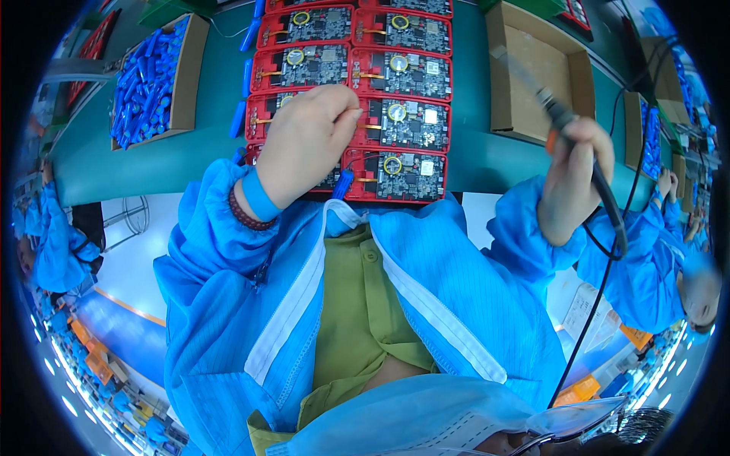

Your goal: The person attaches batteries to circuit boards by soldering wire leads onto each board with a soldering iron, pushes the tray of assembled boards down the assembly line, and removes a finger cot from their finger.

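Observation:
Two columns of red plastic cases (352, 72) lie side by side before me, each holding a circuit board (414, 121) with a round yellow-ringed part. Over the left column, my left hand (308, 137) is closed, thumb against curled fingers; whatever it pinches is hidden. A blue cylindrical battery (344, 184) with thin wires rests near the front edge, just below that hand. My right hand (574, 178) grips a soldering iron (560, 115) by its dark handle, raised right of the cases. Its tip points up and left and is smeared by motion.
A cardboard box (182, 95) full of blue batteries (148, 83) stands at the left. Another cardboard box (544, 72) lies behind the iron. The iron's black cord (608, 266) hangs at my right. A co-worker in blue (635, 266) is at the far right.

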Motion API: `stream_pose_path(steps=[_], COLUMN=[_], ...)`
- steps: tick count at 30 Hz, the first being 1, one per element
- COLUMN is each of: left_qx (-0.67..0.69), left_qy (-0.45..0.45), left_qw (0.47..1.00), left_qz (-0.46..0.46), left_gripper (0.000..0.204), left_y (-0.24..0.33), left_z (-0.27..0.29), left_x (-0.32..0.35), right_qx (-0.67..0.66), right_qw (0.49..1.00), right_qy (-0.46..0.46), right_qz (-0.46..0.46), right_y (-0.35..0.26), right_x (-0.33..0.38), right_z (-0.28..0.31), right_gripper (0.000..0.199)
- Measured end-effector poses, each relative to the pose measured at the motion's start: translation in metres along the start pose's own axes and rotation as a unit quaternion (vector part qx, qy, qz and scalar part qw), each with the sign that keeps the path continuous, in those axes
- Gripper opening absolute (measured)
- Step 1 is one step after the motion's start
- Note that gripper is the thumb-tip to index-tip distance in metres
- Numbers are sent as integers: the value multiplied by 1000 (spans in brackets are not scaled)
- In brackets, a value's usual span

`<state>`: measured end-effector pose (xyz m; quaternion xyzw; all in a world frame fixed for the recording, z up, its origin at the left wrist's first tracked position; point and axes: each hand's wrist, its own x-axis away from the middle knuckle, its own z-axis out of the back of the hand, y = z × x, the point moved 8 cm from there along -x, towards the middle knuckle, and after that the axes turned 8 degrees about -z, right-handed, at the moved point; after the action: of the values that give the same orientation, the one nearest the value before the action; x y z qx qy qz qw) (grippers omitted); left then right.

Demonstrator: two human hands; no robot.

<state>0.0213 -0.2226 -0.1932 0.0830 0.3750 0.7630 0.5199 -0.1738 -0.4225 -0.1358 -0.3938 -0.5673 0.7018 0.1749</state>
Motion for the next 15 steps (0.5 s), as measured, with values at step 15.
stream_pose_path(steps=[15], left_qx=[-88], left_qy=[-14], left_qw=[990], left_qz=[-108], left_gripper=[6], left_y=[1], left_z=[-17], left_x=[-22], right_qx=[64], right_qw=[966], right_qy=[-230], right_qz=[-95], right_y=[37], right_x=[15], right_z=[-87], right_gripper=[16])
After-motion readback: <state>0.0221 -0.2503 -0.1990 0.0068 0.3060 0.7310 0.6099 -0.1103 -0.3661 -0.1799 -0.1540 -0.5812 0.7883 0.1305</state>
